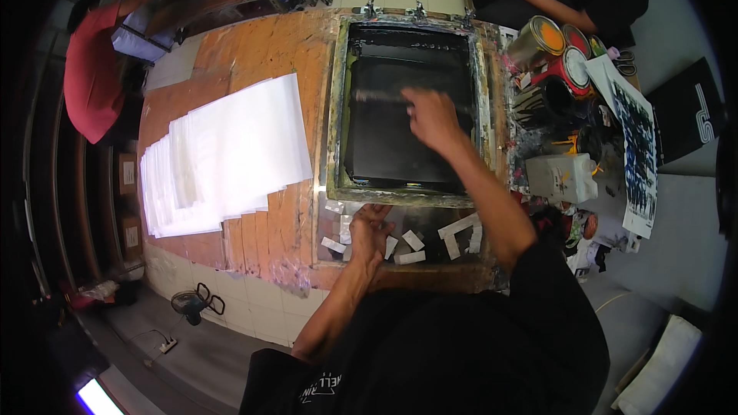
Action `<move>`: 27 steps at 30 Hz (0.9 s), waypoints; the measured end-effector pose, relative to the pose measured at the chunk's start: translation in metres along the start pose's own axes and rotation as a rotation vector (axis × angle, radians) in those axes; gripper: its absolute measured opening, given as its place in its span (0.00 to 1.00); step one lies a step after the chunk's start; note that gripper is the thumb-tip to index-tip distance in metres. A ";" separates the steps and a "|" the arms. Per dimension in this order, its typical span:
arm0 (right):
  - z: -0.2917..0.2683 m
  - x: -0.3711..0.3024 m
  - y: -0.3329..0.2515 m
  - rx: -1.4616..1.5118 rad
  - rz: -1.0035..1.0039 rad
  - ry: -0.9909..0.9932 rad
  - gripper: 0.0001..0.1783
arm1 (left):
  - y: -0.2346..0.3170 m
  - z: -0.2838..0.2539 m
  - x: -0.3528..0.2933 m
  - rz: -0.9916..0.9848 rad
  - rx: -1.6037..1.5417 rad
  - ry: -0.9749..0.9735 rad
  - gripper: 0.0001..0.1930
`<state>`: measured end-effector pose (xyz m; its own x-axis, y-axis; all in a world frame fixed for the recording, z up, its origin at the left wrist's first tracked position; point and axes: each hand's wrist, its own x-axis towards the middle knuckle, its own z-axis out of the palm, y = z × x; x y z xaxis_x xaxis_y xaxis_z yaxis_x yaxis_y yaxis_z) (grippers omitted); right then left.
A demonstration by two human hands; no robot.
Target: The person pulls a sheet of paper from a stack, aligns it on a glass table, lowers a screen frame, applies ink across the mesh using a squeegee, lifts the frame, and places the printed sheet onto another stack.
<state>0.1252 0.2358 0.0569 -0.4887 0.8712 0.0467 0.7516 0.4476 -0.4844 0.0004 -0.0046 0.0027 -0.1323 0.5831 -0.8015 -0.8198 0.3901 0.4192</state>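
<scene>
A screen printing frame [332, 127] with a paint-stained rim lies before me, its mesh [403, 146] coated with black ink. My right hand [437, 117] is closed on a squeegee [375, 96], which lies crosswise over the mesh and is smeared by motion. At the frame's near edge is my left hand [370, 229], its fingers bent loosely and apart, with the fingertips close to the rim. Nothing shows in that hand. Around it, several pale tape pieces [413, 240] are stuck to the board below the frame.
A fanned stack of white sheets [238, 150] covers the wooden table's [261, 238] left part. Metal clamps [420, 8] stand at the frame's far edge. Ink cans [538, 38] and a whitish jug [561, 177] crowd the right side. Two other people are at the far left and far right.
</scene>
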 end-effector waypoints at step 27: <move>-0.249 0.056 -0.098 -0.020 -0.343 0.695 0.15 | 0.102 0.051 0.150 1.270 1.663 0.510 0.15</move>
<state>0.1340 0.2907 0.3244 -0.3105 0.6069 0.7316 0.6198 0.7128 -0.3282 -0.0745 0.1595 -0.0531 -0.4021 0.8830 0.2423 0.8875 0.3107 0.3403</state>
